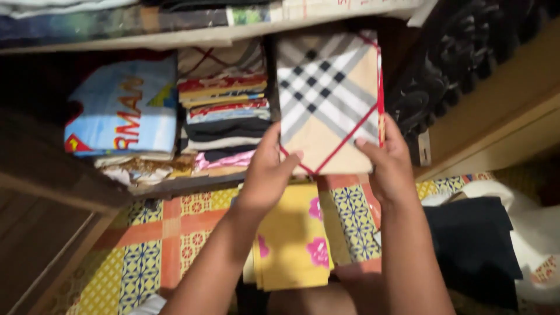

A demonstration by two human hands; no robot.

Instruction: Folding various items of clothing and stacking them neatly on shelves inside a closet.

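The left hand (267, 169) and right hand (388, 163) are closed on the bottom corners of a folded checked cloth (326, 99), holding it at the shelf (175, 185) beside a stack of clothes (224, 111). Keep it flat and square. Push it in gently so the stack stays neat.

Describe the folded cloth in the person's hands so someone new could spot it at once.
Find the open shelf filled with stacks of folded fabric. At its right end, the left hand and right hand hold a folded plaid cloth. It alone is beige with grey, white and black checks crossed by thin red lines.

Both hands (268, 169) (388, 160) gripping folded plaid cloth (326, 99), shelf (192, 38)
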